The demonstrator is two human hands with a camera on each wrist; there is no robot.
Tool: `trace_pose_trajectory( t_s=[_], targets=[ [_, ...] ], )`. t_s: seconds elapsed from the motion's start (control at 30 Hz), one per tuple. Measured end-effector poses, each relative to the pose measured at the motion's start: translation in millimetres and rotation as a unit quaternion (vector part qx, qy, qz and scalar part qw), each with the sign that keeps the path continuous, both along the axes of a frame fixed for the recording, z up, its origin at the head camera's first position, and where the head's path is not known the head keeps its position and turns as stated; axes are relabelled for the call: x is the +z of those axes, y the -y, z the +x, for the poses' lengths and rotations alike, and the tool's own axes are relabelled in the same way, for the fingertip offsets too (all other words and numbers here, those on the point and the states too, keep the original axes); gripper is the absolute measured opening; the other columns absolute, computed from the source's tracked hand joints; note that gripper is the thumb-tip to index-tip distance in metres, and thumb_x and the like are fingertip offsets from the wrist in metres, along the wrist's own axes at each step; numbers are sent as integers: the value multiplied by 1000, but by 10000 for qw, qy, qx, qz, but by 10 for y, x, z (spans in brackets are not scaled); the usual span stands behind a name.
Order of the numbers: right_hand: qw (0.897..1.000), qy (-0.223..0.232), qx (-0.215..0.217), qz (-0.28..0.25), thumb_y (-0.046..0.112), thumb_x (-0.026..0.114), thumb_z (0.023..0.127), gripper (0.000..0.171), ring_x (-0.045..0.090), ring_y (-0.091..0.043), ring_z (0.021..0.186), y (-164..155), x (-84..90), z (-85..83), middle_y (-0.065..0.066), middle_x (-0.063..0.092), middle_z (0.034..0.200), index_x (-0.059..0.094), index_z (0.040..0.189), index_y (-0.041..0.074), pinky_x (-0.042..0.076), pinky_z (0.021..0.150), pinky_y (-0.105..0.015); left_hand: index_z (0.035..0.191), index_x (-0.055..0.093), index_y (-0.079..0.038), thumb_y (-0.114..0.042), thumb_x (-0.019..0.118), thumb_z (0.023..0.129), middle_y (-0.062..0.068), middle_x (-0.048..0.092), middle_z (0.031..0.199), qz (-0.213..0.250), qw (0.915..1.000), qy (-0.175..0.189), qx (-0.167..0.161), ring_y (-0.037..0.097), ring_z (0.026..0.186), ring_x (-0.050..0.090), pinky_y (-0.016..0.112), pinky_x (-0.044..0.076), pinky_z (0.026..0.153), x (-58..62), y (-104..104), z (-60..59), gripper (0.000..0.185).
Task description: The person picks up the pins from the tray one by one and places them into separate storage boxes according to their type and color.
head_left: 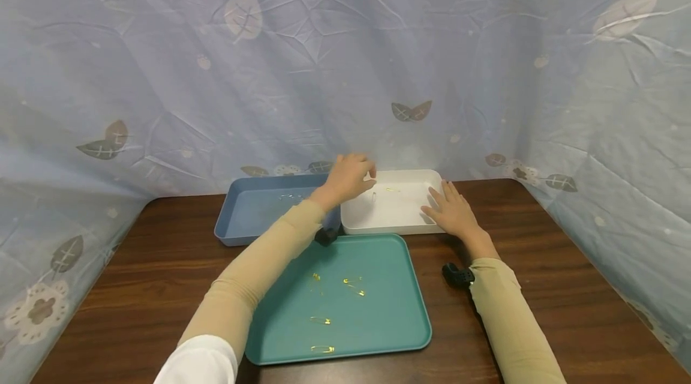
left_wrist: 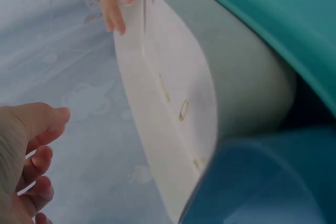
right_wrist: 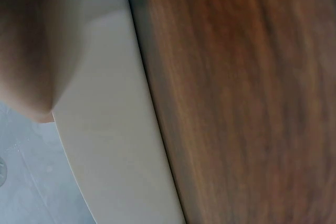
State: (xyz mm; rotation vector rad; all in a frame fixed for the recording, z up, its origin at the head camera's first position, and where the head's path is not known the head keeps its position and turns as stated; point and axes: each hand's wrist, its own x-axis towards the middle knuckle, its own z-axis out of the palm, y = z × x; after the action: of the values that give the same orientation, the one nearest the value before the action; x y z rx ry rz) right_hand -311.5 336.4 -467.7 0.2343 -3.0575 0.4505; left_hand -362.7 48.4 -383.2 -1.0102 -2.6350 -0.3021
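My left hand [head_left: 349, 179] is over the left end of the white tray [head_left: 399, 230]. Its fingers are loosely bent with a gap to the thumb, and nothing shows between them in the left wrist view. Inside the white tray lie a few gold safety pins [left_wrist: 183, 109], close to its left end. My right hand [head_left: 450, 210] rests on the right rim of that tray, fingers spread and fairly straight. Nearer to me, several gold safety pins [head_left: 322, 349] lie scattered on the teal tray [head_left: 378, 300], partly overlapped by my left forearm.
A blue tray [head_left: 248, 207] stands left of the white one, with several silvery pins [head_left: 291, 197] in it, partly behind my left arm. All three trays sit close together on a dark wooden table [head_left: 540, 240]. A patterned cloth [head_left: 324, 72] hangs behind and at both sides.
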Motion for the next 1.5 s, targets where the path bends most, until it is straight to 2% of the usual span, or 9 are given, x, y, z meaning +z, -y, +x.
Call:
trace_pose_trajectory(
  t_s=[0.4,0.73,1.0,1.33,1.5],
  targets=[
    [10000,3,-16,6,46,44,100,70,4,-47,149,1,12,10,-30,6,160,27,153,3,13,116,-66,99,69,-21,-32,67,92,0,62,102,-47,9996,-278,-49,21,93,55,41,38,82,125,396,295,13],
    [10000,-18,-49,51,47,44,100,70,4,-46,149,-13,-17,-19,-29,5,160,28,153,3,12,116,-65,92,71,-20,-28,74,87,0,60,89,132,9961,-772,-409,19,79,49,35,30,71,43,737,588,10],
    [10000,10,-24,15,45,45,100,69,4,-46,149,0,-6,7,-29,5,160,28,153,3,13,116,-66,90,71,-22,-26,75,86,-2,61,88,94,9967,-626,-505,16,74,44,31,25,68,-73,1004,782,7],
    [10000,69,-40,18,46,44,101,70,2,-46,149,-1,-12,7,-29,4,161,27,153,4,11,117,-65,89,71,-22,-27,78,83,-2,62,88,219,9986,-320,-365,14,78,47,33,31,71,-208,1273,1051,10],
    [10000,34,-27,2,45,44,101,69,2,-46,149,-4,-16,1,-29,4,160,28,152,3,11,116,-65,91,71,-23,-26,79,81,-4,60,87,108,9992,-36,-396,12,77,45,30,28,70,-295,1360,1153,14]
  ],
)
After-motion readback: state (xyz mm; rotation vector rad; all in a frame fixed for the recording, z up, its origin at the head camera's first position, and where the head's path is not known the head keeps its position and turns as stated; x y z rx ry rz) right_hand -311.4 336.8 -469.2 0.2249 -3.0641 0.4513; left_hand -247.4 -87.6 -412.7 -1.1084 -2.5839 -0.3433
